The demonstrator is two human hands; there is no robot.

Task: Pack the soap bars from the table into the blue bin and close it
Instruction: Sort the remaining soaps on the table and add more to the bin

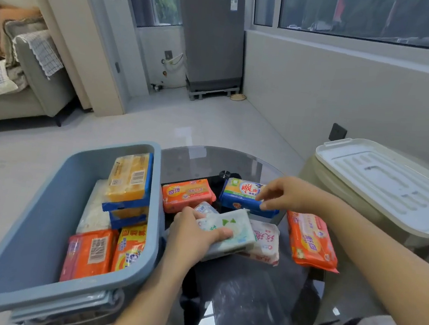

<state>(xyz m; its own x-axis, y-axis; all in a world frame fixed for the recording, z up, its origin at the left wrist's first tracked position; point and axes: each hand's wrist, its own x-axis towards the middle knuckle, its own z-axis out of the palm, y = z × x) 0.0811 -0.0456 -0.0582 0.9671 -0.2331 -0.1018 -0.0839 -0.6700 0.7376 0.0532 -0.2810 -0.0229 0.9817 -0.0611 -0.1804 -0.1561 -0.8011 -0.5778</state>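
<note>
The blue bin (42,212) stands open at the left of the round glass table (246,294), with several wrapped soap bars inside, among them a yellow bar (129,176) and an orange bar (91,252). My left hand (194,235) grips a white-green soap bar (235,231) just right of the bin. My right hand (284,194) pinches the right end of a blue soap bar (241,195). An orange bar (187,194), a pink-white bar (265,243) and a large orange pack (311,240) lie on the glass.
A cream lid (387,182) rests on a pale bin at the right, beside the table. A sofa (17,73) stands at the far left, and a grey appliance (211,36) at the back by the window. Pale floor lies beyond the table.
</note>
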